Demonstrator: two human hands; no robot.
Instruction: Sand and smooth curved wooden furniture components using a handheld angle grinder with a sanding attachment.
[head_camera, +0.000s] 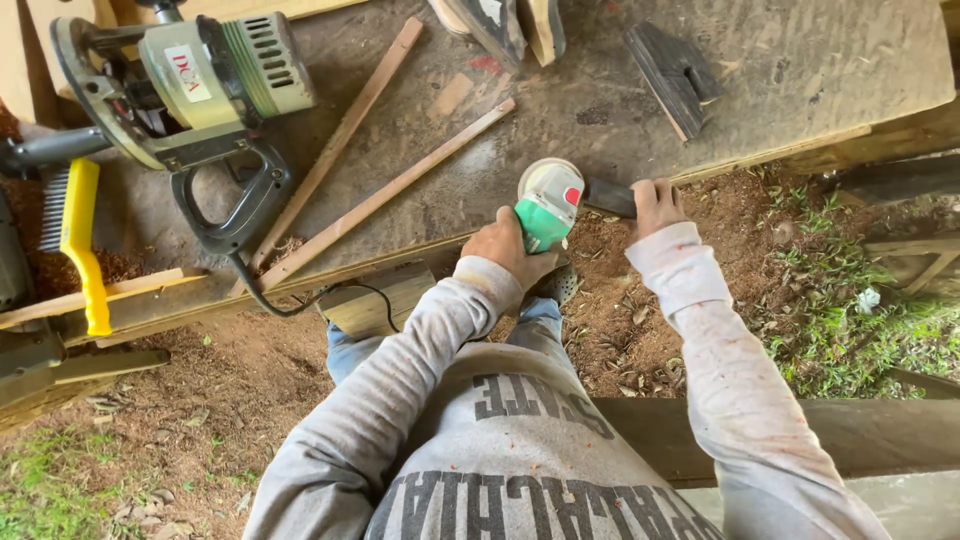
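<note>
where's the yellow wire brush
In the head view, the yellow wire brush lies at far left, beside the big saw, well away from both hands.

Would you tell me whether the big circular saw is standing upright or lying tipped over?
Tipped over: the circular saw lies on its side on the concrete slab.

Both arms in grey sleeves stretched forward, left hand (508, 247) and right hand (655, 205) curled tight, close together.

A single head-worn camera looks steeply down, close over the person's own chest and arms. Ground fills the frame's lower edges; a concrete slab (820, 70) spans the top.
</note>
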